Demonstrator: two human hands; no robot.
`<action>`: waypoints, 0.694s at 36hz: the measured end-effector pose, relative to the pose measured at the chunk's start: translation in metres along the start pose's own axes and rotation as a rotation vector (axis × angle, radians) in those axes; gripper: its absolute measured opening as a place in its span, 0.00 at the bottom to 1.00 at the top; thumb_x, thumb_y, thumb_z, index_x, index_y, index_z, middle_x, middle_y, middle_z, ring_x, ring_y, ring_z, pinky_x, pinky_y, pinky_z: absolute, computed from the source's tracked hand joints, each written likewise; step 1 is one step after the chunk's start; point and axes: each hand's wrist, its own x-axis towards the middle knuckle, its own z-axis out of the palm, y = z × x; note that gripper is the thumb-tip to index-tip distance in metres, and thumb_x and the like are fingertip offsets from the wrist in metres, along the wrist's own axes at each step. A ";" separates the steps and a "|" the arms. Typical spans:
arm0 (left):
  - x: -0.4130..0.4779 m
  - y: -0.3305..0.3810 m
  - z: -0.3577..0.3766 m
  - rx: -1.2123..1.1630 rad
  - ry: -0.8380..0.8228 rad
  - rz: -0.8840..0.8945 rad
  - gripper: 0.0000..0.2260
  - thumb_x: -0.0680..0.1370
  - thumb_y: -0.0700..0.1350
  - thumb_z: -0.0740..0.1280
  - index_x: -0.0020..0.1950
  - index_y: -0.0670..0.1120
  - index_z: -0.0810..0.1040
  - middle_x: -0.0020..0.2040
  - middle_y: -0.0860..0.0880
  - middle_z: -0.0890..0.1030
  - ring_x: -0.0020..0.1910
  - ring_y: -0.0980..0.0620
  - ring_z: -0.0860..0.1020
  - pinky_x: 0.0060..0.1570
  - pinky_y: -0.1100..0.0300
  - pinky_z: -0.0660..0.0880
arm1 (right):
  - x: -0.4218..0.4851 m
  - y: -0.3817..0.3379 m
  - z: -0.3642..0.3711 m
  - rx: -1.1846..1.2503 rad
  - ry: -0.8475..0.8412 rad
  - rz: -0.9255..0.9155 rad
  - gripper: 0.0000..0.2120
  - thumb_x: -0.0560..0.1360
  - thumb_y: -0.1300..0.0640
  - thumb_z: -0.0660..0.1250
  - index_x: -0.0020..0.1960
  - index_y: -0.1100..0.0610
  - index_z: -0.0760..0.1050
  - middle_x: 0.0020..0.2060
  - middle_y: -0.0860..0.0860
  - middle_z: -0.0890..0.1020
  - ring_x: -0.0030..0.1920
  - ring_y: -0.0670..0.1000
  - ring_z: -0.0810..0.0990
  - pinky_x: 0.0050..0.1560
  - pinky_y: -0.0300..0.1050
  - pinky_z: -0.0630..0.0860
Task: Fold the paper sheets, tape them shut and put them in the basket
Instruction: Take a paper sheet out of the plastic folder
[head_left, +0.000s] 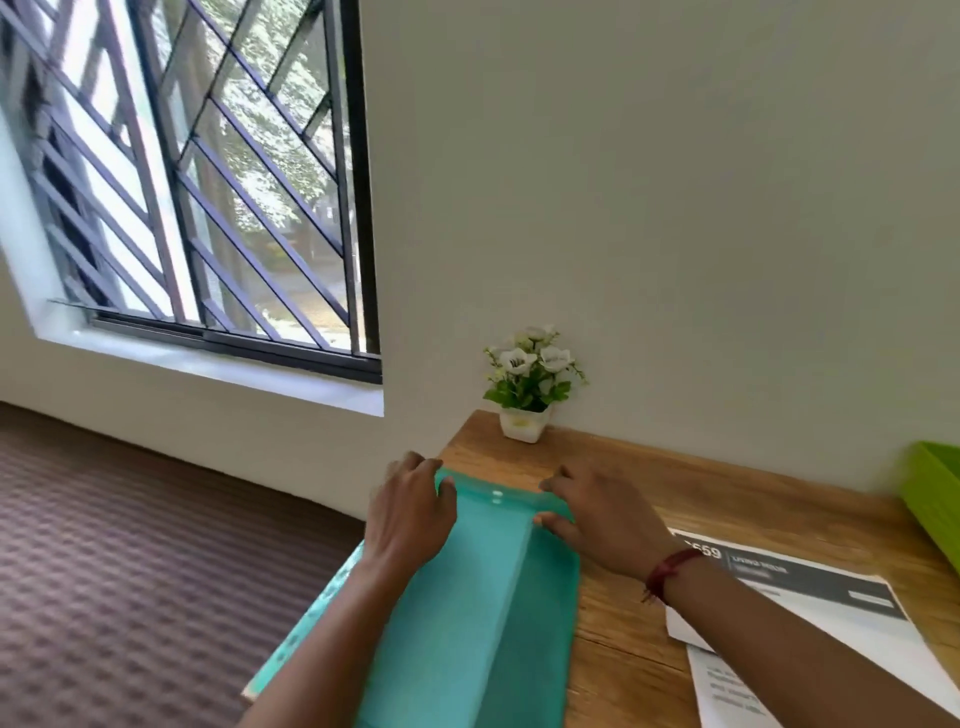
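Looking through the head camera, the teal paper sheet (467, 613) lies in the lower middle of the frame, on the left end of the wooden surface (649, 493). Its long axis runs from the bottom edge of the frame up toward the wall, and one raised crease runs along this same axis. Its left part seems to hang past the edge of the surface, above the carpet (130, 545).

Both hands sit at the far short end of the sheet. The left hand (413, 512) covers the far left corner, its fingers (415, 465) curled over the edge. The right hand (608, 519) rests on the far right corner with fingers (558, 483) bent and pressing down. Neither hand is closed around anything; they pinch or press only the paper edge.

The two hands are equally near the sheet, so I judge the next fold goes along the long crease. The green basket (935, 493) is at the right edge of the frame, well apart, nearer the right hand. White printed papers (810, 613) lie in between. I see no tape.
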 end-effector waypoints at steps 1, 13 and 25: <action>-0.002 -0.003 0.003 -0.001 0.005 -0.017 0.16 0.79 0.49 0.63 0.62 0.43 0.80 0.56 0.45 0.79 0.55 0.42 0.78 0.54 0.48 0.76 | 0.003 -0.001 0.003 -0.013 0.002 0.006 0.21 0.77 0.39 0.62 0.65 0.50 0.75 0.54 0.48 0.76 0.56 0.50 0.73 0.52 0.45 0.71; -0.004 -0.015 0.006 0.123 0.000 -0.311 0.18 0.79 0.55 0.57 0.52 0.43 0.79 0.53 0.43 0.80 0.52 0.40 0.79 0.51 0.49 0.72 | 0.023 0.004 0.024 -0.138 0.062 0.044 0.12 0.79 0.47 0.60 0.50 0.50 0.80 0.44 0.46 0.79 0.46 0.49 0.75 0.40 0.43 0.69; -0.003 -0.012 0.007 0.213 0.062 -0.312 0.17 0.78 0.52 0.56 0.44 0.44 0.80 0.48 0.43 0.83 0.46 0.40 0.80 0.49 0.51 0.70 | 0.054 0.000 0.034 0.283 0.016 0.296 0.06 0.78 0.57 0.61 0.52 0.48 0.71 0.42 0.48 0.79 0.40 0.48 0.74 0.42 0.47 0.73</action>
